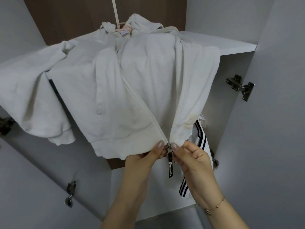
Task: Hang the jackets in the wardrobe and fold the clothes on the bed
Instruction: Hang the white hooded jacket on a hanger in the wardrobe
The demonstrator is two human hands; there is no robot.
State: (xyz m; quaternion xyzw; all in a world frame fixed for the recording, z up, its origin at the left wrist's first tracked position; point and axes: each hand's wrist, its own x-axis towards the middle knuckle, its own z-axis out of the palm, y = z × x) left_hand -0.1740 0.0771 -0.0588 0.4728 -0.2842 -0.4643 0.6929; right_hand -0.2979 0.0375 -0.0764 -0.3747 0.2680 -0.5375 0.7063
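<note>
A white zip-up hooded jacket point(132, 83) hangs on a pale pink hanger point(123, 28) from the wardrobe rail point(115, 10). Its two front halves meet at the bottom hem, where a metal zipper slider point(169, 148) sits with a black lettered pull tab point(170, 169) dangling below. My left hand point(146, 156) pinches the left hem edge beside the slider. My right hand point(189, 156) pinches the right hem edge on the other side. A white garment with black stripes point(200, 146) hangs behind the jacket at the right, mostly hidden.
The wardrobe has a brown back panel point(66, 19) and a white shelf point(222, 45) at the upper right. Both white doors stand open, with metal hinges at the right point(240, 86) and lower left point(70, 194). The jacket's left sleeve point(33, 100) droops over the left door.
</note>
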